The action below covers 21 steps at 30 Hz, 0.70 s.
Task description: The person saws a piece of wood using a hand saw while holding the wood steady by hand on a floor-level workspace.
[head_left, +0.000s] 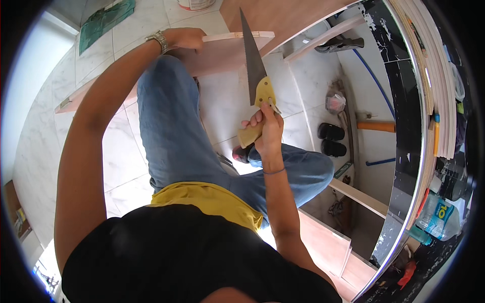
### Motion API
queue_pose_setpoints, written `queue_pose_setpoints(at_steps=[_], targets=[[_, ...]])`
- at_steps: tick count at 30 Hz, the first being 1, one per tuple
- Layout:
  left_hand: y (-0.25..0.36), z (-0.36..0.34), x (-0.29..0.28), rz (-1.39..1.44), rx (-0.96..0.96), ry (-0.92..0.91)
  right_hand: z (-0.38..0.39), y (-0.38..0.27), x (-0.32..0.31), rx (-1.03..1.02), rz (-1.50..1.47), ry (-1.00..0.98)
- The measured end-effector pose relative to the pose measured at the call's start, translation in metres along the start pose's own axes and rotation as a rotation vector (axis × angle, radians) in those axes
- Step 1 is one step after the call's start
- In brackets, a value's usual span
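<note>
My right hand [268, 126] is wrapped round the yellow handle of a hand saw [256, 65]. Its grey toothed blade points away from me and crosses the far edge of a pinkish plywood board [217, 59]. Whether the teeth touch the wood, I cannot tell. My left hand [183, 39], with a metal watch at the wrist, is closed over the board's edge, left of the blade; its fingertips are partly hidden. The board lies beneath my bent left knee, which covers part of it.
A larger wooden panel [288, 17] stands beyond the saw. On the right is a black-tiled counter [401, 93] with stacked boards [438, 76] and a plastic bottle [438, 218]. Under it are black sandals [332, 140] and an orange handle [376, 126]. A green sheet [106, 22] lies far left.
</note>
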<state>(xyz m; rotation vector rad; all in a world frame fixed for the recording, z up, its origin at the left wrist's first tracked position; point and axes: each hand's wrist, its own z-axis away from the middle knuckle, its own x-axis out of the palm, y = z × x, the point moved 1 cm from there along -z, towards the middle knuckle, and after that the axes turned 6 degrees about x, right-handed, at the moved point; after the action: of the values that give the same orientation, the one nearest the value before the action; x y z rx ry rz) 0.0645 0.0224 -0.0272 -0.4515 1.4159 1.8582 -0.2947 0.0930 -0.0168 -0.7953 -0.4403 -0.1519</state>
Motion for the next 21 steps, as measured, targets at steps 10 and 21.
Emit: queue_pose_setpoints(at_steps=[10,21], targets=[[0.012,0.014,-0.003,0.047,-0.108,0.09,-0.013,0.007,0.002,0.065,0.102,-0.017],[0.028,0.01,-0.012,-0.033,-0.143,-0.044,-0.022,0.001,0.005,-0.015,0.19,0.005]])
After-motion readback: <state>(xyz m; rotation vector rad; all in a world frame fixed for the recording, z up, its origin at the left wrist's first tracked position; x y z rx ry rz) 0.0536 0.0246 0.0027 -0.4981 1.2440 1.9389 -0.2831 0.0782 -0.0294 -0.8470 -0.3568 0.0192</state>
